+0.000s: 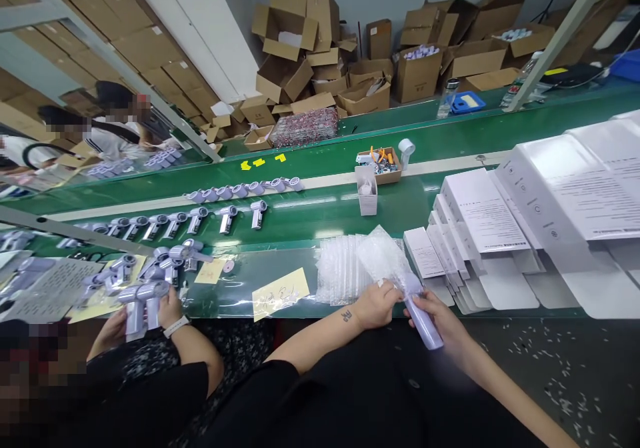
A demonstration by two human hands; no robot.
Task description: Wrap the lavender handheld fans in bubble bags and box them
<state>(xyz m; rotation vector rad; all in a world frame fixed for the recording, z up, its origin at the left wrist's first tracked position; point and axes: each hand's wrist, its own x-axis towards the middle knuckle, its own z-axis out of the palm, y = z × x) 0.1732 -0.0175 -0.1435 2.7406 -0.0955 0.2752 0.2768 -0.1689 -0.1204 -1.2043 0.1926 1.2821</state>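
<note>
My right hand (pixel 431 309) is wrapped round a light purple handheld fan (pixel 425 325), whose handle slants down toward me. The fan's head meets the lower edge of a clear bubble-wrap bag (pixel 384 253); how far inside it lies I cannot tell. With closed fingers, my left hand (pixel 381 303) grips the bag's edge close to the fan head. Just behind my left hand, a row of bubble-wrap bags (pixel 337 268) lies on the bench. Folded white printed boxes (pixel 425 253) stand stacked to the right of my right hand.
At my left, a co-worker's hands (pixel 170 308) hold purple fans. More fans (pixel 175 225) line the green conveyor (pixel 310 218). A yellow note (pixel 281 293) lies on the bench. Farther back are an upright white box (pixel 367 198), a small carton of parts (pixel 387 175) and cardboard cartons (pixel 285 78).
</note>
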